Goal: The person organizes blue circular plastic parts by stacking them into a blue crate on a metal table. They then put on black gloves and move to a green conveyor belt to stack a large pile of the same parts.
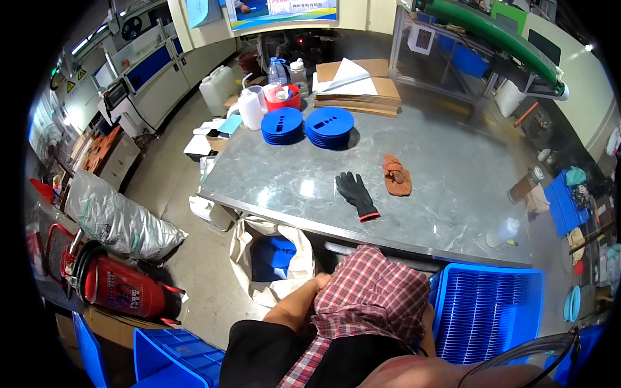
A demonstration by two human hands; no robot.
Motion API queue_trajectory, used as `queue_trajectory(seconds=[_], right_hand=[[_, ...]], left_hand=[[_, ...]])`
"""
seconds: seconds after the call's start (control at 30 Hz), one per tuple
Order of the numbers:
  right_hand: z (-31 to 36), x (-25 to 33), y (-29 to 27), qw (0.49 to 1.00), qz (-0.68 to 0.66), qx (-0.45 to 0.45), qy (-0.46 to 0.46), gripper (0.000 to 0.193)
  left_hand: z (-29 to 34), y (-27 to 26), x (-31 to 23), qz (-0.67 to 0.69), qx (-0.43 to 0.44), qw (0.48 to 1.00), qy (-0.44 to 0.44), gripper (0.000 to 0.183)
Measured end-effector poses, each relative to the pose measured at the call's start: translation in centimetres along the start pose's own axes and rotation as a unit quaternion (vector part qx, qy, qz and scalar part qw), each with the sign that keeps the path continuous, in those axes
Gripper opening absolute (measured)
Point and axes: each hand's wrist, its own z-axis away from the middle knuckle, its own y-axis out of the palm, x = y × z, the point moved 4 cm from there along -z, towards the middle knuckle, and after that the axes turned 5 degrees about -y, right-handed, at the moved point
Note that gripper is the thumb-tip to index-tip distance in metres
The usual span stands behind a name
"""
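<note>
Blue crate [533, 304]: near right, against the near edge of the table; filled with thin blue discs [475, 317] standing in rows that run near to far.
Right hand [427, 318]: at the crate's left side, between it and the plaid apron [369, 291]; mostly hidden, finger state not determinable. The crate lies directly to its right; this is the nearer hand.
Left hand [321, 280]: just right of the cream sack [240, 262], by the apron's left edge; fingertips covered, grip not determinable, contact with the sack unconfirmed.
Cream sack: near left, mouth upward, blue pieces [275, 255] inside; it lies left of the left hand.
Table [278, 178]: grey, beyond both hands; carries a black glove [356, 195], cuff toward the near side, and a brown glove [397, 176] to its right.
Disc stacks [329, 126]: two, blue, side by side at the far left of the table.
Cardboard [385, 92]: flat pile behind the stacks, white sheet [349, 79] on top.
</note>
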Motion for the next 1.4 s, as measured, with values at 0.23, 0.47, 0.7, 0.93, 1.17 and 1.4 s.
queue_trajectory(seconds=[0.23, 0.47, 0.7, 0.93, 1.17, 1.4], right_hand=[[1.0, 1.1, -1.4, 0.983, 0.089, -0.059, -0.147, 0.024], [1.3, 2.9, -1.9, 0.981, 0.086, -0.062, -0.16, 0.021], [1.3, 2.3, -1.7, 0.962, 0.165, -0.133, -0.174, 0.02], [0.9, 9.9, -7.4, 0.951, -0.044, -0.215, -0.218, 0.02], [2.3, 17.0, -16.6, 0.871, -0.319, -0.275, -0.252, 0.02], [11.5, 18.9, -24.1, 0.887, -0.261, -0.215, -0.314, 0.033]], left_hand=[[0.8, -1.1, 1.5, 0.268, -0.234, 0.934, -0.035, 0.027], [0.7, -1.0, 1.7, 0.288, -0.192, 0.938, -0.025, 0.03], [3.4, -3.7, -5.9, 0.499, -0.125, 0.848, 0.126, 0.026], [9.1, -12.8, -12.4, 0.558, -0.314, 0.753, 0.151, 0.013], [20.8, -20.5, -18.9, 0.55, -0.295, 0.716, 0.313, 0.013], [27.6, -23.7, -18.3, 0.516, -0.235, 0.737, 0.368, 0.023]])
